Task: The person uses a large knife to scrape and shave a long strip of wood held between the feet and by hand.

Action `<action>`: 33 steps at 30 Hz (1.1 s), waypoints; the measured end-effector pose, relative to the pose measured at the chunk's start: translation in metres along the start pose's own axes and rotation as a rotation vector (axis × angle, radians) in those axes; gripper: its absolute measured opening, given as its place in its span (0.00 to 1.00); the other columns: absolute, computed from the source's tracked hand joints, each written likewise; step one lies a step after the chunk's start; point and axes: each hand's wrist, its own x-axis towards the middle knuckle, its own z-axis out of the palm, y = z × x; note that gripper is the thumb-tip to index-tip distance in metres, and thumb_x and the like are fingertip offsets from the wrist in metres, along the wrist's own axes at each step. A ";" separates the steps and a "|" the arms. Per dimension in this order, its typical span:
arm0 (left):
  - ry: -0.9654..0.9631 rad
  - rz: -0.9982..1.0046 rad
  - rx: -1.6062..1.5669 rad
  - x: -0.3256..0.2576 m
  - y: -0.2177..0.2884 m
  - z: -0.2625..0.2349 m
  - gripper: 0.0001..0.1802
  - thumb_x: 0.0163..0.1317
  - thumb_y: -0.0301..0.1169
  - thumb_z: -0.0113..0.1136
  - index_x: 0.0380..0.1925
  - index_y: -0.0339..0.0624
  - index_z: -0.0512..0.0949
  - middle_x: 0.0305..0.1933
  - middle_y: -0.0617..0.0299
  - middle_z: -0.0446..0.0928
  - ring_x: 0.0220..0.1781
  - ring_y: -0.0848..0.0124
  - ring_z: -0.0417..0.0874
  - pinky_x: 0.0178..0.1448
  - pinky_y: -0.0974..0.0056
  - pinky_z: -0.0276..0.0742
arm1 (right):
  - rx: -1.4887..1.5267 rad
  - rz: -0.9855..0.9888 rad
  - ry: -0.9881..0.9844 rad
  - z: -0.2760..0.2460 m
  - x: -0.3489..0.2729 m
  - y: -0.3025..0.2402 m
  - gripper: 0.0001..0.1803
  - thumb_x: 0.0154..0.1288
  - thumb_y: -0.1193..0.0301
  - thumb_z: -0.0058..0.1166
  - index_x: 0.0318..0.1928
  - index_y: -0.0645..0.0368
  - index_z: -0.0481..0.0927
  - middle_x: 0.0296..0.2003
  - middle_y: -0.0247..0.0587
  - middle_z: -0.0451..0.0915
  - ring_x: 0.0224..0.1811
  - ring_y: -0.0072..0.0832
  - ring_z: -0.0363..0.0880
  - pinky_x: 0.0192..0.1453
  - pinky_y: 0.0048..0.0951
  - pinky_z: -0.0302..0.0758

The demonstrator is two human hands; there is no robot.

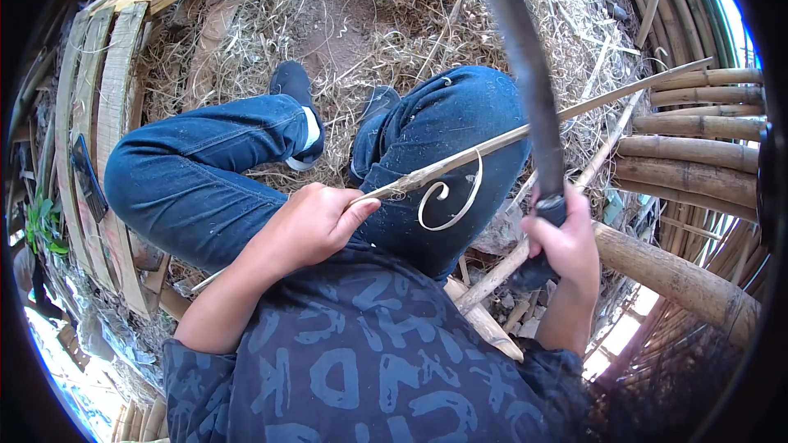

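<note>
A long, thin bamboo strip (468, 161) slants up to the right across my raised knee. My left hand (305, 226) is closed around its lower end, near my lap. In my right hand (565, 238) is the black handle of a machete (525, 66), gripped with the fingers wrapped round. Its long dark blade points away from me and crosses over the strip beyond the knee; whether the edge touches the strip, I cannot tell. A pale curled shaving (475, 189) hangs from the strip between my two hands.
Bamboo shavings (238, 41) litter the ground around my feet. Wooden slats (121, 74) stand at the left, with a dark flat object (89, 179) on them. Stacked bamboo poles (698, 172) line the right side, and a thick pole (677, 271) lies beside my right arm.
</note>
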 end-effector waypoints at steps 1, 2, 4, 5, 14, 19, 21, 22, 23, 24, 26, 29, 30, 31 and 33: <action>0.001 0.003 0.002 0.000 -0.001 0.000 0.22 0.69 0.39 0.49 0.22 0.30 0.72 0.15 0.43 0.66 0.18 0.47 0.67 0.26 0.53 0.65 | -0.020 -0.019 0.098 -0.001 0.002 0.000 0.12 0.51 0.82 0.54 0.37 0.62 0.70 0.20 0.30 0.72 0.16 0.15 0.71 0.19 0.19 0.67; 0.003 0.003 0.000 0.001 -0.001 0.001 0.22 0.69 0.39 0.49 0.22 0.30 0.72 0.15 0.43 0.66 0.18 0.47 0.67 0.26 0.53 0.65 | -0.086 -0.004 0.126 0.001 0.001 0.000 0.13 0.51 0.82 0.54 0.39 0.64 0.71 0.21 0.32 0.74 0.18 0.17 0.73 0.22 0.21 0.69; -0.002 0.007 -0.002 0.002 0.001 0.001 0.22 0.69 0.39 0.49 0.23 0.30 0.72 0.15 0.43 0.66 0.18 0.48 0.67 0.26 0.53 0.65 | -0.247 -0.128 0.091 0.015 -0.003 0.003 0.16 0.51 0.81 0.55 0.42 0.67 0.73 0.24 0.37 0.77 0.24 0.20 0.76 0.30 0.23 0.73; -0.007 0.006 -0.009 0.001 0.000 0.001 0.22 0.69 0.39 0.49 0.23 0.30 0.72 0.15 0.43 0.66 0.17 0.48 0.67 0.26 0.53 0.65 | -0.340 -0.272 0.021 0.027 -0.005 0.009 0.18 0.50 0.80 0.55 0.44 0.69 0.74 0.25 0.40 0.79 0.28 0.22 0.78 0.34 0.25 0.74; -0.057 -0.073 -0.009 0.002 0.000 -0.004 0.22 0.69 0.42 0.50 0.24 0.33 0.76 0.19 0.42 0.72 0.26 0.43 0.76 0.31 0.50 0.70 | -0.292 -0.099 0.032 0.028 -0.005 0.012 0.17 0.51 0.80 0.56 0.44 0.69 0.74 0.26 0.40 0.78 0.30 0.25 0.80 0.36 0.26 0.74; 0.001 0.041 -0.027 0.003 -0.004 0.001 0.21 0.69 0.37 0.49 0.22 0.30 0.71 0.15 0.43 0.65 0.19 0.46 0.67 0.27 0.53 0.66 | -0.250 -0.085 -0.157 0.031 -0.007 0.010 0.22 0.49 0.79 0.58 0.49 0.69 0.75 0.31 0.45 0.82 0.34 0.21 0.79 0.40 0.26 0.75; -0.029 -0.006 -0.008 0.002 -0.003 0.000 0.20 0.68 0.37 0.50 0.23 0.29 0.72 0.17 0.42 0.67 0.20 0.45 0.69 0.28 0.53 0.66 | -0.240 -0.058 -0.178 0.033 -0.006 0.011 0.22 0.49 0.81 0.57 0.49 0.68 0.75 0.30 0.40 0.81 0.32 0.19 0.76 0.38 0.24 0.73; -0.042 -0.019 0.001 0.003 -0.002 -0.002 0.20 0.68 0.37 0.50 0.24 0.29 0.73 0.17 0.41 0.67 0.21 0.44 0.69 0.28 0.53 0.67 | -0.222 -0.048 -0.182 0.033 -0.006 0.017 0.22 0.49 0.81 0.57 0.49 0.68 0.75 0.30 0.38 0.80 0.31 0.19 0.76 0.37 0.23 0.73; -0.039 -0.005 -0.004 0.004 -0.003 -0.001 0.20 0.68 0.37 0.50 0.25 0.29 0.73 0.18 0.41 0.68 0.21 0.44 0.70 0.28 0.53 0.67 | -0.204 -0.039 -0.186 0.033 -0.006 0.019 0.22 0.49 0.82 0.56 0.49 0.68 0.75 0.29 0.37 0.80 0.30 0.19 0.75 0.36 0.22 0.72; -0.035 0.010 -0.009 0.004 -0.004 0.000 0.19 0.68 0.37 0.50 0.26 0.29 0.74 0.18 0.41 0.68 0.22 0.44 0.71 0.28 0.53 0.67 | -0.143 -0.041 -0.202 0.034 -0.006 0.017 0.18 0.49 0.83 0.55 0.44 0.67 0.75 0.26 0.34 0.77 0.25 0.18 0.74 0.30 0.21 0.71; -0.031 0.015 -0.009 0.003 -0.005 0.000 0.19 0.68 0.37 0.50 0.27 0.29 0.75 0.19 0.41 0.69 0.22 0.44 0.72 0.29 0.54 0.68 | 0.028 0.130 -0.294 0.030 -0.004 0.015 0.15 0.48 0.82 0.56 0.40 0.64 0.74 0.24 0.33 0.75 0.22 0.17 0.73 0.26 0.21 0.70; -0.031 0.014 0.000 0.003 -0.004 -0.001 0.18 0.68 0.37 0.51 0.29 0.30 0.76 0.20 0.41 0.71 0.23 0.44 0.73 0.29 0.54 0.69 | 0.047 0.136 -0.236 0.032 -0.004 0.012 0.13 0.48 0.83 0.57 0.36 0.61 0.71 0.22 0.30 0.72 0.16 0.15 0.71 0.20 0.20 0.67; -0.028 0.019 0.003 0.003 -0.006 0.000 0.18 0.68 0.37 0.51 0.29 0.30 0.77 0.20 0.41 0.71 0.23 0.44 0.73 0.29 0.54 0.68 | 0.040 0.118 -0.198 0.028 -0.005 0.010 0.13 0.48 0.83 0.56 0.36 0.61 0.71 0.21 0.30 0.72 0.16 0.15 0.71 0.20 0.20 0.67; -0.026 0.024 0.003 0.002 -0.007 0.001 0.18 0.68 0.37 0.51 0.29 0.30 0.77 0.20 0.41 0.71 0.23 0.44 0.73 0.29 0.54 0.68 | 0.032 0.103 -0.160 0.023 -0.006 0.009 0.13 0.49 0.83 0.56 0.36 0.61 0.71 0.21 0.30 0.72 0.17 0.15 0.71 0.20 0.20 0.67; -0.054 0.003 0.028 0.003 -0.005 -0.002 0.17 0.67 0.36 0.51 0.30 0.30 0.77 0.21 0.41 0.72 0.23 0.45 0.73 0.29 0.54 0.69 | 0.004 0.038 0.024 0.022 -0.004 0.008 0.13 0.50 0.82 0.56 0.37 0.61 0.71 0.21 0.29 0.71 0.16 0.14 0.69 0.19 0.19 0.66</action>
